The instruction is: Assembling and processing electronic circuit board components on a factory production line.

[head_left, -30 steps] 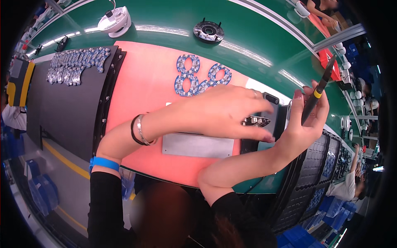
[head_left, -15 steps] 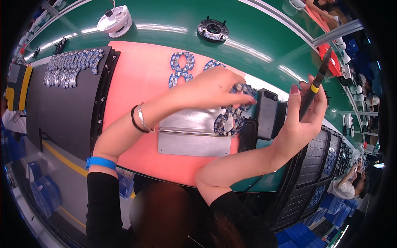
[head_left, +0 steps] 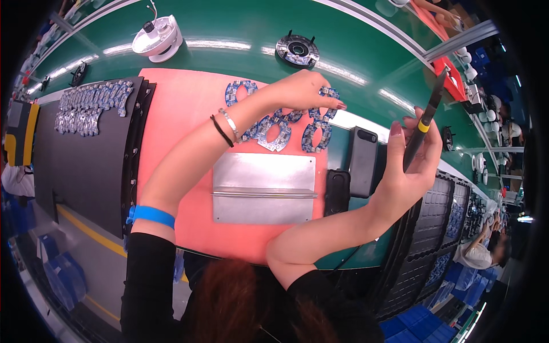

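My left hand (head_left: 309, 94) is closed, its thumb and fingers pinching the top of a blue figure-eight circuit board (head_left: 317, 136) at the right far part of the pink mat (head_left: 183, 114). Other such boards lie beside and partly under my left forearm, among them one circuit board (head_left: 274, 136) nearer me and one (head_left: 231, 94) further left. Raised at the right, my right hand (head_left: 414, 157) grips a slim black knife-like tool (head_left: 426, 123) with a yellow band, its tip upward. A ridged metal plate (head_left: 260, 171) lies bare on the mat, nearer me than the boards.
A grey phone-shaped block (head_left: 363, 163) and a small black case (head_left: 337, 191) lie right of the plate. Black trays (head_left: 426, 228) stand further right. At left, a dark board stack (head_left: 86, 171) carries rows of circuit boards (head_left: 94, 97). Beyond the mat are a white device (head_left: 157, 43) and a round black part (head_left: 297, 50).
My left hand has carried the circuit board away from the metal plate to the far part of the mat, uncovering the plate. My right hand still holds the black tool upright.
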Demonstrator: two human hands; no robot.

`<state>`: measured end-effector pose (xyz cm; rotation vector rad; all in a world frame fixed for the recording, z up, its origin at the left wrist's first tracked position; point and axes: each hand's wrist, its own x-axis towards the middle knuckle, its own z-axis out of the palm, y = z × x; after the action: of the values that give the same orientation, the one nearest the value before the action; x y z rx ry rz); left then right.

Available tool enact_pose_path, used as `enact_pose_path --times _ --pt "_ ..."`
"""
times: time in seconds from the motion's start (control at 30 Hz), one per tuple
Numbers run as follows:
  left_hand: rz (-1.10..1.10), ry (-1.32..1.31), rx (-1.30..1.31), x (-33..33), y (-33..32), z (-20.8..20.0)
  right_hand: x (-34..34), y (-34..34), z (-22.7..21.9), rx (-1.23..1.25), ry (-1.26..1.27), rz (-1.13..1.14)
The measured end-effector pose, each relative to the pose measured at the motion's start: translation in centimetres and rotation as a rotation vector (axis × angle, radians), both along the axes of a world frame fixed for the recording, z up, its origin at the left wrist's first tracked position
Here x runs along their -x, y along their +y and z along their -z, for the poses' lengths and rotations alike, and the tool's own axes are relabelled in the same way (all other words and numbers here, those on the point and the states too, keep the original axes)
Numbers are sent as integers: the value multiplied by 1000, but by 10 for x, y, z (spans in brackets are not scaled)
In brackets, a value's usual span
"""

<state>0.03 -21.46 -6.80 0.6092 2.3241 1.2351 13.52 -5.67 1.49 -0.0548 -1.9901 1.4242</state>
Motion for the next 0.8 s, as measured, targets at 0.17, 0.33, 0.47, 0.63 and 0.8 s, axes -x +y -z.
enact_pose_path --times 0.17,0.33,0.47,0.63,0.8 --pt "-107 383 394 4 3 20 1 -3 0 8 0 -5" --pt "-48 612 540 -17 -3 7 1 -2 0 -62 -18 22" --pt "-128 597 465 -59 -46 -27 6 -10 1 -5 -22 -21" --pt "-56 546 465 -159 -94 -70 9 -6 0 -50 0 -13" --pt "-274 364 574 -222 -125 -61 9 -18 -1 -107 -19 -30"
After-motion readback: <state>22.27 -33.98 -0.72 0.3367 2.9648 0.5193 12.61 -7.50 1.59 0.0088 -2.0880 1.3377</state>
